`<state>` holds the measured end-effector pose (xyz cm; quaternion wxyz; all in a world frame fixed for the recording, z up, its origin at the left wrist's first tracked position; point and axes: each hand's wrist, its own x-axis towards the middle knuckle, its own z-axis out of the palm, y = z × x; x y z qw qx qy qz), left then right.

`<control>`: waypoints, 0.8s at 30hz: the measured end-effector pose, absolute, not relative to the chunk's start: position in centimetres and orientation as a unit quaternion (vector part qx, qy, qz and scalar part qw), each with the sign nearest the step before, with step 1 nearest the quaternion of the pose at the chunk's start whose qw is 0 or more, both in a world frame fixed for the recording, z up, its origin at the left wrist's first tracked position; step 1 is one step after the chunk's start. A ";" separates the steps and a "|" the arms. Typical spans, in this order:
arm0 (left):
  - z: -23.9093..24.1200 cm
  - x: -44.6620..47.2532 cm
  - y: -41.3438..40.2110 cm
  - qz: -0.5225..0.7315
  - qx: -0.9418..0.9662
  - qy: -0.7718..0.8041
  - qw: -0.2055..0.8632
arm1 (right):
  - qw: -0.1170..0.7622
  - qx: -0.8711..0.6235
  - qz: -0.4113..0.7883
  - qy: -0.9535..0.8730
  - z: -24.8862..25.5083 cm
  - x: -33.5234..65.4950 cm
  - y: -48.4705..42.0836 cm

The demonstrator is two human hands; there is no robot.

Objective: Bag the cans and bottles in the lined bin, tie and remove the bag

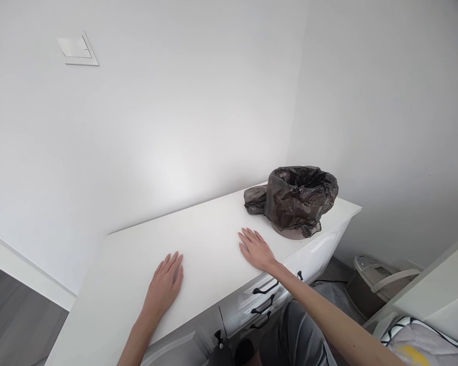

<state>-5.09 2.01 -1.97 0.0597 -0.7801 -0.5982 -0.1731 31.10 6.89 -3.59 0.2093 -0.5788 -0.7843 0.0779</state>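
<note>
My left hand (165, 283) lies flat on the white cabinet top (206, 254), fingers stretched out and holding nothing. Farther right, my right hand (256, 250) also rests palm down on the same surface with its fingers slightly spread. Just beyond the right hand stands a small bin lined with a dark plastic bag (295, 203); the bag folds over the rim, and a bit of the bin's pale base shows below. A roll of dark plastic bags (255, 199) lies against the bin's left side. Neither hand touches the bin or the roll.
The cabinet front has drawers with black handles (265, 288). A light switch (78, 49) is on the wall at upper left. On the floor to the right sits a beige-grey appliance with a handle (377, 282), near patterned bedding (420, 340).
</note>
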 end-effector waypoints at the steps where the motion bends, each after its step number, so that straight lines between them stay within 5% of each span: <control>1: -1.9 -5.1 2.0 -0.174 -0.781 -0.597 0.060 | 0.213 -0.578 0.075 -0.784 -3.7 31.1 6.9; 11: -1.6 -5.1 1.6 -0.193 -0.780 -0.591 0.069 | 0.262 -0.606 -0.032 -0.751 1.0 33.2 14.4; 18: -1.0 -5.0 0.8 -0.187 -0.787 -0.584 0.069 | 0.127 -0.676 -0.122 -0.716 5.4 35.0 20.4; 24: -1.6 -4.8 0.8 -0.210 -0.781 -0.584 0.060 | 0.095 -0.682 -0.099 -0.718 5.0 36.5 22.6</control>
